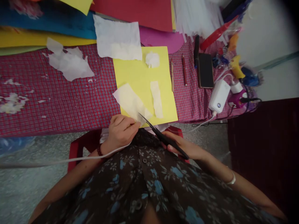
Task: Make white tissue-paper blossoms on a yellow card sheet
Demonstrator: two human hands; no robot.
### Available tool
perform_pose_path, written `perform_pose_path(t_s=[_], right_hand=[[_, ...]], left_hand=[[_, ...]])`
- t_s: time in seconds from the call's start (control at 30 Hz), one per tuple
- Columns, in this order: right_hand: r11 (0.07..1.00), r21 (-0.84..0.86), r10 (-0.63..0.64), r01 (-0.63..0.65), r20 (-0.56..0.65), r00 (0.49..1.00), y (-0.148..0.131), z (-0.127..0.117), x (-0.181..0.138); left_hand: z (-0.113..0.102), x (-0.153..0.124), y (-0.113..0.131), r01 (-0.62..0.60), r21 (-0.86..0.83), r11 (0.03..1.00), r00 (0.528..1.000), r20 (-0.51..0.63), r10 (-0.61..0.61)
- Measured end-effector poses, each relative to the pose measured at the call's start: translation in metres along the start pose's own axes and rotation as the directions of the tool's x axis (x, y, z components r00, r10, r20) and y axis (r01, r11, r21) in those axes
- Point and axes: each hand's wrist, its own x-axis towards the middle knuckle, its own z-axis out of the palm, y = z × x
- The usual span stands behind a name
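My left hand (123, 130) is closed, its thumb and fingers pinching a small piece of thin white paper (143, 119) near the table's front edge. In my right hand (178, 143) is a pair of black-handled scissors (161, 135), its blades pointing up and left towards that paper. Whether the blades touch the paper I cannot tell. Beyond my hands lies a yellow sheet (140, 73), bearing a wide white paper piece (129, 98), a narrow white strip (156, 99) and a crumpled white paper flower (152, 59).
A white paper sheet (118, 37) overlaps the yellow sheet's top. Torn paper (70, 62) and scraps (13, 102) lie leftward. To the right are two pencils (184, 70), a dark phone (205, 71) and a white power bank (219, 95). A white cable (86, 158) crosses my left wrist.
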Motion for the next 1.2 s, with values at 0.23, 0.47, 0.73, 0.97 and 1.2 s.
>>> perform_pose_path(t_s=[0.23,0.47,0.73,0.97,1.2], right_hand=[[0.996,0.053,0.074,-0.070,-0.089,0.993,-0.001,0.008,0.000],[0.990,0.072,0.126,-0.119,-0.105,0.986,-0.001,0.007,-0.001],[1.000,-0.017,0.020,-0.020,0.043,0.999,-0.003,-0.004,0.001],[1.000,0.009,-0.010,0.010,0.000,1.000,-0.008,-0.001,0.007],[0.999,0.042,0.012,-0.009,-0.065,0.998,-0.006,0.005,0.012]], left_hand=[[0.001,0.001,0.001,-0.008,-0.015,1.000,1.000,-0.026,0.007],[0.002,-0.001,0.000,-0.011,-0.023,1.000,1.000,-0.025,0.010],[0.004,-0.003,0.000,-0.039,-0.048,0.998,0.997,-0.067,0.036],[0.007,-0.005,0.009,-0.085,-0.145,0.986,0.996,-0.010,0.084],[0.007,-0.008,0.011,-0.085,-0.151,0.985,0.996,0.024,0.090]])
